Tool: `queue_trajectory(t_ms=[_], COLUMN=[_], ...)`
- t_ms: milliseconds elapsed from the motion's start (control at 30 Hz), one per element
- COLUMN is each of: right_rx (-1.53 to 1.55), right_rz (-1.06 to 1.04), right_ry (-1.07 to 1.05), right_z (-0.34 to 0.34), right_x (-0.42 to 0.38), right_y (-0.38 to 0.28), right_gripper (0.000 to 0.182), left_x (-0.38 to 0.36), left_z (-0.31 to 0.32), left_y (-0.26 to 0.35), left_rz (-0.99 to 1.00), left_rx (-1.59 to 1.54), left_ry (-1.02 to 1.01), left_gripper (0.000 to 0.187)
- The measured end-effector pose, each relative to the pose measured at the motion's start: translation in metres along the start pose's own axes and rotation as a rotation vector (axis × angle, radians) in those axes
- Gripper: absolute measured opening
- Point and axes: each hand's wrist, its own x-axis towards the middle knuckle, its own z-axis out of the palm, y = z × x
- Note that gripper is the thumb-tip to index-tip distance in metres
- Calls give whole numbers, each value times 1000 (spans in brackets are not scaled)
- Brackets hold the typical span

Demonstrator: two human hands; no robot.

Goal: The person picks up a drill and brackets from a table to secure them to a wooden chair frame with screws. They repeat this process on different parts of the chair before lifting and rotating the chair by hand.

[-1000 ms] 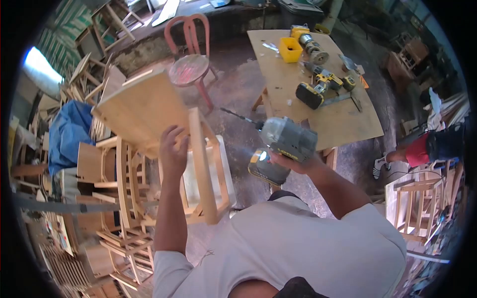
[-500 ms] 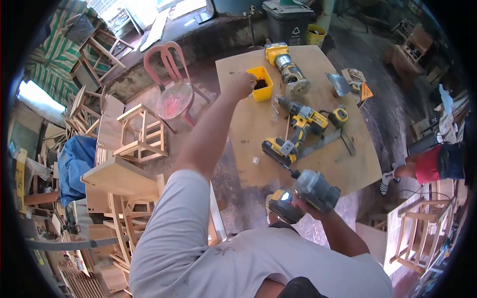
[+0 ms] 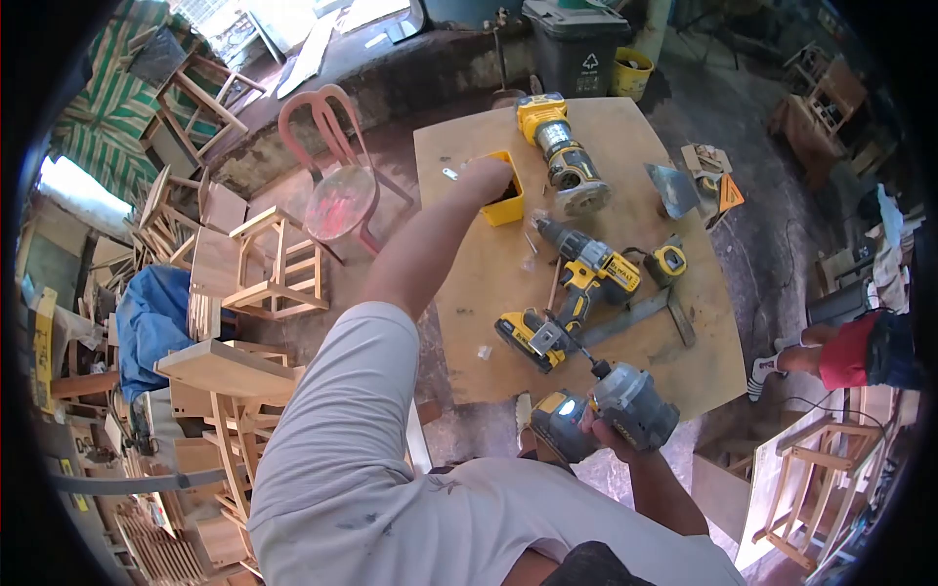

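Note:
My left hand (image 3: 486, 181) is at the yellow bin (image 3: 506, 209), over its left side, with its fingers hidden inside; dark small pieces show in the bin. My right hand (image 3: 608, 437) is wrapped round the handle of an impact driver (image 3: 635, 402), near the table's front edge, its light on and its bit pointing up and left. Between them on the table lie a yellow drill (image 3: 586, 259), a tape measure (image 3: 668, 262) and a metal square (image 3: 630, 317). An angle grinder (image 3: 562, 146) lies right of the bin.
The wooden table (image 3: 449, 332) stands before me. A red chair (image 3: 342, 200) is at its left, with wooden stools (image 3: 278, 264) beyond. A trowel (image 3: 672, 189) lies at the right edge. Another person's leg (image 3: 796, 360) shows at the right. A yellow bucket (image 3: 630, 76) stands behind.
My left hand has moved from the bin's upper left rim deeper into the bin. My right hand and the driver have shifted slightly down and right in view.

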Motion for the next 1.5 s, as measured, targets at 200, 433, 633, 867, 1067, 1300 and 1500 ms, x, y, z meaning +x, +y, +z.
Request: queue_trajectory(t_ms=[200, 433, 633, 867, 1067, 1300, 1500], right_rx=[-387, -481, -626, -337, -477, 222, -388], right_rz=[111, 55, -37, -48, -13, 31, 120], right_ry=[133, 78, 80, 158, 85, 135, 90], right_z=[-7, -13, -20, -20, -28, 9, 13], right_x=[0, 14, 9, 14, 6, 13, 14], right_y=[6, -1, 10, 4, 27, 14, 31], right_gripper=[36, 41, 23, 13, 23, 34, 39], left_x=[-1, 7, -15, -156, -220, -240, -253], left_z=[-16, -12, -44, -27, -7, -17, -14], left_y=[0, -7, -26, 34, 77, 86, 81], left_rz=[62, 66, 144, -65, 81, 197, 259], left_rx=[68, -6, -442, -1883, -2169, -2031, -1914], left_ry=[-159, -177, 169, 270, 82, 68, 107], left_gripper=[25, 27, 22, 21, 24, 26, 22])
